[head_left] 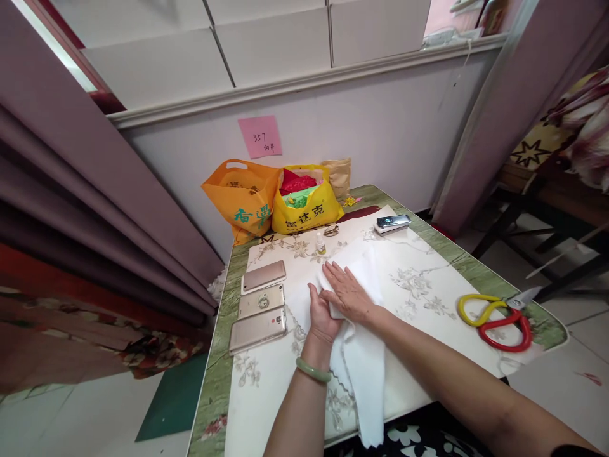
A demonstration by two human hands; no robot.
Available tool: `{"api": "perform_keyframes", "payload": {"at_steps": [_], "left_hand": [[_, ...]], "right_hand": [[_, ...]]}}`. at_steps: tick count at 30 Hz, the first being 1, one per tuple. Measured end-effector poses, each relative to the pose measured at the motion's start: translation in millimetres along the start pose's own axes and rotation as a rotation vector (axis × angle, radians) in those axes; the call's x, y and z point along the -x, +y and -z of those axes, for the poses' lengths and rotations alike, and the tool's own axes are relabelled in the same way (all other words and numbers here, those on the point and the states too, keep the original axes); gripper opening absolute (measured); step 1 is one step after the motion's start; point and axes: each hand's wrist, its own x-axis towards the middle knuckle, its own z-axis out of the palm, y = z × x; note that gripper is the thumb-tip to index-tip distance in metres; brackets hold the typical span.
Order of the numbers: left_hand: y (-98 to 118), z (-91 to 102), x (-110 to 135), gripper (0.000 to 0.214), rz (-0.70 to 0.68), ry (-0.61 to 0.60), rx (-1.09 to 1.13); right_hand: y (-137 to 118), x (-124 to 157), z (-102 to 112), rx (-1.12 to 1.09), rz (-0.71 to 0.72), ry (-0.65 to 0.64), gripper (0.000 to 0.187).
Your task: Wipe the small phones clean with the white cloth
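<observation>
A white cloth (367,374) lies partly folded on the table, one long end hanging over the front edge toward my lap. My right hand (349,295) rests flat on the folded part, its fingers stretched out. My left hand (325,317), with a green bangle (313,370) on the wrist, is at the cloth's left side, touching it. Its thumb points up, apart from the cloth, while the other fingers are mostly hidden by my right hand and the fold. Just beyond my fingertips stands a small clear bottle (320,244).
Several phones, among them a rose-gold one (264,276), line the left side. Scissors (497,320) with yellow and red handles lie at right. An orange bag (245,197), a yellow bag (307,209) and a dark phone-like device (394,221) are toward the back. Purple curtains (143,165) hang beside the table.
</observation>
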Motion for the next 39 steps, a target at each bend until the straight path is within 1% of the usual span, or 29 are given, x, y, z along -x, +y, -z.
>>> {"api": "perform_keyframes", "payload": {"at_steps": [1,2,4,6,8,10,11,14,16,18,20,22,25,27,28,30,32,34,36,37,39], "left_hand": [[-0.2,0.1,1.1,0.063,-0.014,0.010,-0.004],[-0.4,1.0,2.4,0.061,-0.027,0.041,-0.010],[-0.9,4.0,5.1,0.057,-0.041,0.129,-0.032],[-1.3,7.0,7.0,0.055,-0.056,0.206,-0.059],[-1.4,8.0,7.2,0.053,-0.071,0.251,-0.074],[-1.2,6.2,5.8,0.054,-0.074,0.249,-0.058],[-1.1,4.6,4.9,0.054,-0.063,0.217,-0.046],[-1.1,-0.8,3.0,0.061,-0.021,0.074,-0.026],[-1.0,-2.7,3.0,0.065,0.002,0.032,-0.039],[-0.6,-2.2,3.5,0.066,0.007,0.026,-0.044],[0.2,0.7,3.8,0.065,-0.010,0.037,-0.037],[0.9,4.8,4.0,0.063,-0.050,0.111,-0.029],[1.6,10.2,4.6,0.058,-0.059,0.285,-0.020],[1.9,10.9,4.9,0.056,-0.025,0.335,-0.004],[2.0,10.2,4.8,0.057,-0.013,0.325,0.011],[1.9,6.8,3.9,0.059,0.001,0.234,0.041],[1.7,2.4,2.9,0.064,0.005,0.104,0.056],[1.5,-0.7,2.4,0.069,0.000,0.014,0.050],[1.5,-0.8,2.9,0.072,-0.030,0.000,0.044],[1.6,0.5,3.3,0.071,-0.041,0.022,0.039],[1.6,4.6,4.3,0.068,-0.067,0.118,0.021]], "right_hand": [[-1.0,4.0,-1.3,0.007,-0.008,0.015,0.071],[-2.6,11.0,-2.5,0.016,0.016,0.030,0.072],[-6.4,29.6,-4.7,0.030,0.136,0.042,0.076],[-9.5,45.9,-5.7,0.023,0.263,0.025,0.081],[-10.8,51.3,-4.8,0.011,0.309,0.004,0.080],[-9.8,43.2,-2.2,0.003,0.273,-0.013,0.074],[-8.4,35.3,-0.3,0.000,0.235,-0.019,0.071],[-2.4,8.1,5.6,-0.019,0.066,-0.021,0.065],[1.9,-2.1,7.3,-0.032,-0.059,-0.010,0.064],[4.8,-0.3,5.8,-0.028,-0.145,0.011,0.064],[5.0,12.8,1.7,-0.002,-0.160,0.044,0.064],[1.8,31.1,-2.7,0.025,-0.076,0.067,0.065],[-6.0,50.7,-4.9,0.028,0.176,0.043,0.069],[-9.0,50.1,-2.7,0.011,0.283,0.014,0.068],[-8.9,45.4,-0.8,0.002,0.294,0.003,0.066],[-5.6,30.1,3.1,-0.012,0.238,-0.014,0.061],[-0.4,13.1,5.8,-0.028,0.116,-0.027,0.060],[3.1,2.3,5.8,-0.038,-0.027,-0.024,0.061],[2.8,3.2,3.2,-0.024,-0.113,0.000,0.065],[1.0,8.3,1.2,-0.007,-0.119,0.019,0.066],[-4.6,25.5,-3.1,0.028,-0.054,0.054,0.067]]}}
